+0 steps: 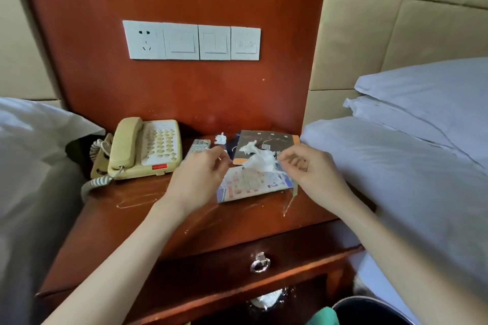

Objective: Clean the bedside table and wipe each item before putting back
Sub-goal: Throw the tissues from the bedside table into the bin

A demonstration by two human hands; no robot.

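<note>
Resting at the left rear of the table (126,208), a beige telephone (146,149) carried a red label with no legible text. Just right of it lay a remote control (198,146). The left hand (200,177) and right hand (311,171), fingers curled, each pinched the white tissue (260,158) above a printed tissue pack (250,185); its print was unreadable.

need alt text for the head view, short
Two bare hands, left hand and right hand, pull a white tissue from a flat tissue pack on a wooden bedside table. A beige corded phone, a remote control and a card sit behind; beds flank both sides.
</note>
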